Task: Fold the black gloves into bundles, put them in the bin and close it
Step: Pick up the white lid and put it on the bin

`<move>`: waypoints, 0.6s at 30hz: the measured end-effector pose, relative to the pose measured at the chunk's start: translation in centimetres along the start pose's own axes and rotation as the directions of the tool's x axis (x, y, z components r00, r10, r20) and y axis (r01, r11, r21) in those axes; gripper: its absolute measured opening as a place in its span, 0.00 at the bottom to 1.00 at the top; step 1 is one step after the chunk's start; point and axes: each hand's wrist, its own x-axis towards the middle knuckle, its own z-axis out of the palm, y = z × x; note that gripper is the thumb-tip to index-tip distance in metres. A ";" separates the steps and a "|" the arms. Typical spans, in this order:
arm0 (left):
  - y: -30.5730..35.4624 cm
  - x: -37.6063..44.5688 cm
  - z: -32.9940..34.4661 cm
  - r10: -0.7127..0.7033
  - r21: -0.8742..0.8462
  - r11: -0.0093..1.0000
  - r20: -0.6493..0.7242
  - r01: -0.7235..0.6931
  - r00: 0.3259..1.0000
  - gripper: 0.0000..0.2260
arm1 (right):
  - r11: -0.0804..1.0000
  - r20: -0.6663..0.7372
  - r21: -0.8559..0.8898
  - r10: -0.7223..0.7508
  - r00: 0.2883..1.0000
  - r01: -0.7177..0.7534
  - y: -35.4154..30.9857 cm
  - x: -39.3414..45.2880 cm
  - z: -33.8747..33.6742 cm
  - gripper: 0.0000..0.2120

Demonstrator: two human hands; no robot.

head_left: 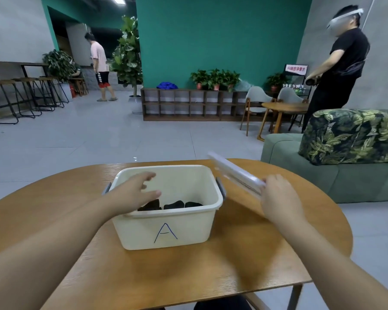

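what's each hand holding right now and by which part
Right hand grips the lid by its near end; left hand holds nothing, open over the bin.

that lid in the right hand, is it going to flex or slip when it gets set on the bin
The lid looks like thin flat plastic, so probably light and a little bendy. The right hand grips only one end, so the far end may sag or wobble. Its smooth surface could slip; the left hand over the bin could steady it.

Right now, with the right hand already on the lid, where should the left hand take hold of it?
Probably the lid at its free far end, coming from the left over the open bin. It hangs tilted, the right hand gripping only its near end, and the open left hand hovers over the bin.
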 end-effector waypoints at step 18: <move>0.4 2.8 -5.6 -0.068 -0.642 0.737 -0.383 -0.213 0.921 0.17 | 0.763 -0.102 0.630 -0.107 0.989 0.147 -7.6 7.5 -4.7 0.31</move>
